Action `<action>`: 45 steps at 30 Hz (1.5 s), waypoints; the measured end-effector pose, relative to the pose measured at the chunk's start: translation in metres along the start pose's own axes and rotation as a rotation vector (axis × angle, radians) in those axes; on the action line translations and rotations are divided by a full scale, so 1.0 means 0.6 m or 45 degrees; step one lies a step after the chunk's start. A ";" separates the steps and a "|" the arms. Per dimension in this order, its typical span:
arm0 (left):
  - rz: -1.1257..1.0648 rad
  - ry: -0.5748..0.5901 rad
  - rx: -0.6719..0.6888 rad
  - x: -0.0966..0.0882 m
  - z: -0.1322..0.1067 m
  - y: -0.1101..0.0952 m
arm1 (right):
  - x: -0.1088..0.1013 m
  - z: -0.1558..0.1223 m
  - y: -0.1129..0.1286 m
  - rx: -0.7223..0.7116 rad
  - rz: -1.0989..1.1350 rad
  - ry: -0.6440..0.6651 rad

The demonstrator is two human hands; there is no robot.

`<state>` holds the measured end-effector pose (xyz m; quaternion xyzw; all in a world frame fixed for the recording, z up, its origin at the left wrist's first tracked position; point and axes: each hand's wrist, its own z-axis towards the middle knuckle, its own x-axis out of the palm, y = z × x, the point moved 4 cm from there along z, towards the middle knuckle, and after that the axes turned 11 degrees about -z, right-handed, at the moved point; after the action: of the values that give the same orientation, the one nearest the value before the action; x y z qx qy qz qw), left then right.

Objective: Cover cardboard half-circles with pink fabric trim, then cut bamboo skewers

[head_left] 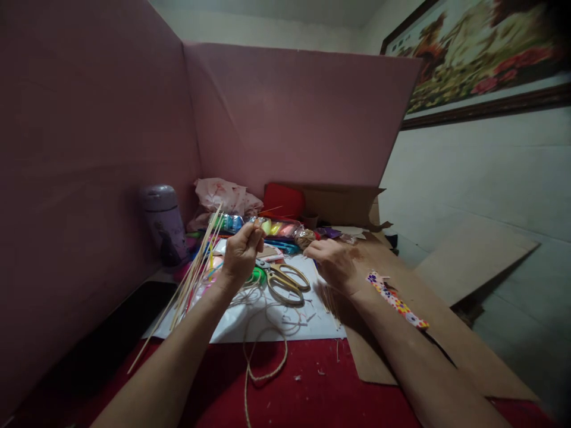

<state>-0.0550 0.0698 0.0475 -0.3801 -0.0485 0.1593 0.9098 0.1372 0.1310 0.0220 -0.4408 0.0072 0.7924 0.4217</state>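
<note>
My left hand (241, 251) is raised in a fist above a white sheet (250, 318), closed on a bundle of thin wooden sticks (191, 279) that fans down and to the left. Jute twine (259, 351) trails from under that hand across the sheet onto the red cloth. My right hand (332, 261) rests knuckles up on the brown cardboard (428, 333), fingers curled near a small ball of twine (305, 238); what it grips is hidden. Gold-handled scissors (285, 282) lie between the two hands.
A pink folding screen (289, 107) walls the back and left. A lilac bottle (164, 223) stands at left beside packets of coloured clay (267, 226) and a red pouch (283, 201). A flowered strip (397, 300) lies on the cardboard. A dark slab (120, 327) lies front left.
</note>
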 end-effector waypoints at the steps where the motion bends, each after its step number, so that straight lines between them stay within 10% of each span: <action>1: -0.019 -0.018 0.006 -0.001 0.000 0.000 | 0.006 -0.001 0.003 -0.061 -0.024 0.055; 12: -0.165 -0.102 -0.008 0.001 0.003 -0.002 | 0.011 -0.003 0.016 -0.100 0.275 -0.101; 19: 0.039 0.130 -0.040 0.018 -0.009 0.003 | -0.046 0.003 0.042 0.304 0.887 -0.387; 29: 0.164 0.541 0.025 0.066 -0.036 -0.004 | -0.030 0.012 0.070 0.623 1.640 -0.425; 33: -0.041 0.436 -0.198 0.057 -0.031 0.019 | -0.033 0.006 0.036 0.837 1.667 -0.601; 37: -0.197 0.024 -0.215 0.022 -0.015 0.026 | -0.049 -0.007 -0.016 1.062 1.339 -0.853; 42: -0.460 -0.338 -0.230 -0.009 -0.001 0.018 | 0.001 -0.008 -0.038 0.990 0.574 0.040; 45: -0.559 -0.438 -0.254 -0.017 0.002 0.015 | 0.034 -0.016 -0.042 0.939 0.515 0.240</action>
<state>-0.0672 0.0733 0.0423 -0.4156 -0.2986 0.0152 0.8590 0.1557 0.1572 0.0107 -0.3207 0.4148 0.7597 0.3846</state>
